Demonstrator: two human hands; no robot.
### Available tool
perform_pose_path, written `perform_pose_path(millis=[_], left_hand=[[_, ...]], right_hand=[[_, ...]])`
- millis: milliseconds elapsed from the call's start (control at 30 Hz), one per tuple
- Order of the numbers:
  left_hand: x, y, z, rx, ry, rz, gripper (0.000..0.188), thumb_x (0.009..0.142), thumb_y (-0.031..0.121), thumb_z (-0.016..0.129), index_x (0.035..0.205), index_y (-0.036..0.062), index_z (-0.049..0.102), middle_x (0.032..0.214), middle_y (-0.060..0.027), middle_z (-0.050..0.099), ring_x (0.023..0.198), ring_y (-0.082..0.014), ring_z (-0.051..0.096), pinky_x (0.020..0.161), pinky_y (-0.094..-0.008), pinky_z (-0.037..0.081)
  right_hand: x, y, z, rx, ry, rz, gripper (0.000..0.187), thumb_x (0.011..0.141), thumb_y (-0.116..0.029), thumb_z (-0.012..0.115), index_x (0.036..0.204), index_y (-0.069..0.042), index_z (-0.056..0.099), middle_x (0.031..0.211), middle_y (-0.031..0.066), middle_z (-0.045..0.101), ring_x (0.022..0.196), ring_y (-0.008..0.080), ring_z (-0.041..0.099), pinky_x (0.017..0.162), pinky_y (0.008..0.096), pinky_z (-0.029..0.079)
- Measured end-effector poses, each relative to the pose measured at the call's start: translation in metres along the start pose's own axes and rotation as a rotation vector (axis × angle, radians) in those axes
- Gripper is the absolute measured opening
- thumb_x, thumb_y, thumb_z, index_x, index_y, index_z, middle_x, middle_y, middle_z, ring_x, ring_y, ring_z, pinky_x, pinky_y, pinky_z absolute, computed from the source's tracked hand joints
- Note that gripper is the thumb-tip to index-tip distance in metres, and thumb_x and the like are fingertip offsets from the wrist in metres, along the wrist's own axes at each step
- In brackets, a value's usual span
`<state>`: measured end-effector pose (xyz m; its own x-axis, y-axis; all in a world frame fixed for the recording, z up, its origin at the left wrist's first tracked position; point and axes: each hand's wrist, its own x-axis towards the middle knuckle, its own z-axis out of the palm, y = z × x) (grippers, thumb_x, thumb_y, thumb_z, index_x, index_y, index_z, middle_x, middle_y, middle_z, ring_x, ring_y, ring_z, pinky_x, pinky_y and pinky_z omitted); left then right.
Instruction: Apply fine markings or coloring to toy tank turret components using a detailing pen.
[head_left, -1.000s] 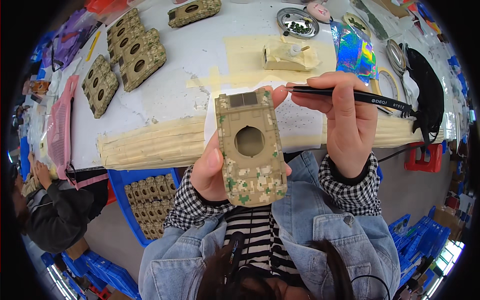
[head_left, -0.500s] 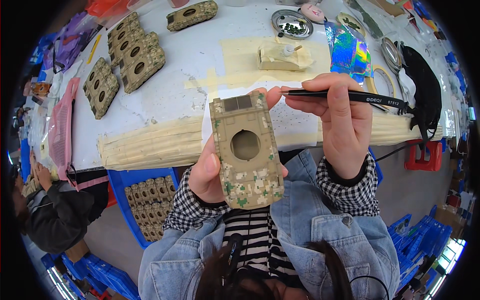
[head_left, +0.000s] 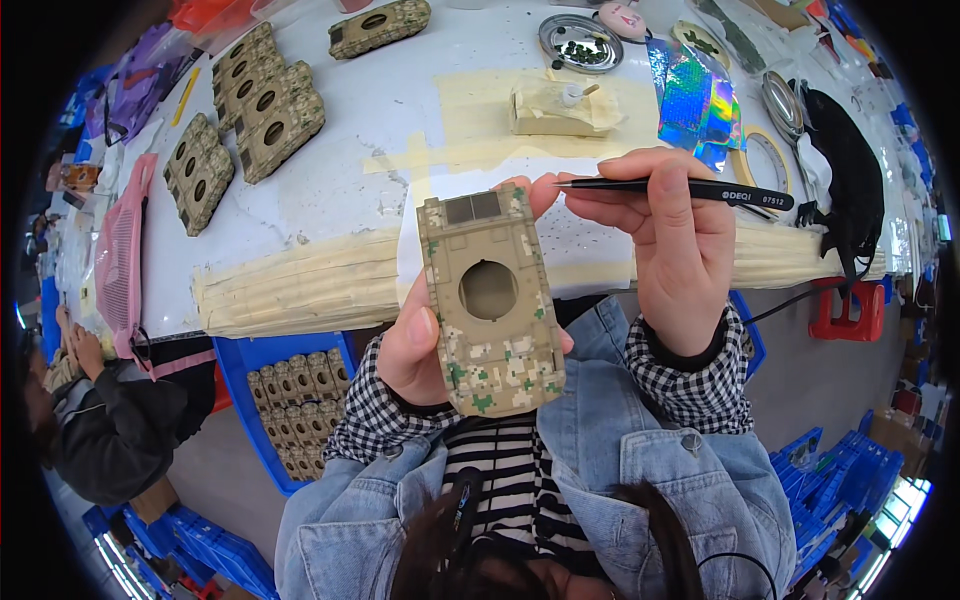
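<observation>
My left hand [head_left: 408, 345] is wrapped round a model tank hull [head_left: 505, 355], held upright above my lap. The hull is tan with digital camouflage in green, white and brown; a round hole sits in its middle and dark panels near its far end. My right hand [head_left: 685, 255] pinches black tweezers [head_left: 715, 189] between thumb and fingers. Their thin tips point left, right by a fingertip at the hull's far right corner. Whether the tips hold a small part is too fine to tell.
More camouflaged hulls [head_left: 280, 120] lie at the table's far left. A blue crate [head_left: 232, 385] of hulls stands below the edge. Further back are a metal dish [head_left: 580, 60] of small green parts, a taped block [head_left: 565, 112], and a tape roll [head_left: 765, 165]. Another person [head_left: 120, 430] sits left.
My right hand and the tweezers have shifted slightly left, and the tweezers lie a little more level. My left hand keeps hold of the hull.
</observation>
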<state>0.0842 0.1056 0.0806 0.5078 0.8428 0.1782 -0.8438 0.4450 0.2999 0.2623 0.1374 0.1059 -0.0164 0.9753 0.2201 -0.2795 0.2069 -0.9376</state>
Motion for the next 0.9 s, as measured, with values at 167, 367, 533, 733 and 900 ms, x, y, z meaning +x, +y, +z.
perform_pose_path(millis=[167,367,533,733,900], left_hand=[[0.002,-0.006,-0.01,-0.02,-0.06,0.04,0.101,0.077,0.045,0.064,0.145,0.0038,0.002,0.152,-0.0149,0.004,0.115,-0.0265,0.051,0.088,-0.0456,0.05],[0.002,-0.003,-0.013,-0.018,-0.124,0.034,0.102,0.077,0.045,0.064,0.146,0.0046,0.002,0.153,-0.0144,0.003,0.116,-0.0273,0.05,0.088,-0.0457,0.05],[-0.001,-0.001,-0.004,-0.022,0.027,0.017,0.102,0.077,0.046,0.064,0.146,0.0043,0.001,0.153,-0.0143,0.003,0.116,-0.0273,0.05,0.088,-0.0456,0.05],[0.002,0.0,-0.009,0.08,-0.061,0.025,0.102,0.077,0.046,0.063,0.145,0.0034,0.001,0.153,-0.0141,0.003,0.116,-0.0269,0.05,0.088,-0.0449,0.05],[0.002,-0.005,-0.014,0.037,-0.091,0.07,0.102,0.077,0.045,0.064,0.145,0.003,0.001,0.153,-0.0136,0.004,0.113,-0.0275,0.053,0.088,-0.045,0.05]], right_hand=[[0.002,0.0,-0.001,-0.009,-0.005,0.003,0.033,0.098,-0.023,0.044,0.098,0.007,0.058,0.094,0.0142,0.063,0.085,0.0206,0.066,0.078,0.0286,0.055],[0.002,0.001,0.0,0.035,-0.019,0.054,0.035,0.098,-0.024,0.043,0.098,0.008,0.058,0.094,0.0158,0.063,0.086,0.0214,0.066,0.079,0.0291,0.055],[0.003,0.001,0.002,-0.054,-0.042,0.059,0.038,0.1,-0.027,0.035,0.1,0.005,0.054,0.094,0.0169,0.063,0.088,0.026,0.066,0.08,0.0356,0.055],[0.004,0.0,0.003,-0.051,-0.042,0.059,0.038,0.1,-0.027,0.035,0.1,0.005,0.054,0.094,0.0168,0.063,0.088,0.0259,0.066,0.081,0.0355,0.055],[0.004,-0.001,0.005,-0.058,-0.047,0.059,0.038,0.1,-0.028,0.035,0.1,0.005,0.054,0.094,0.0167,0.063,0.089,0.0256,0.066,0.08,0.0349,0.055]])
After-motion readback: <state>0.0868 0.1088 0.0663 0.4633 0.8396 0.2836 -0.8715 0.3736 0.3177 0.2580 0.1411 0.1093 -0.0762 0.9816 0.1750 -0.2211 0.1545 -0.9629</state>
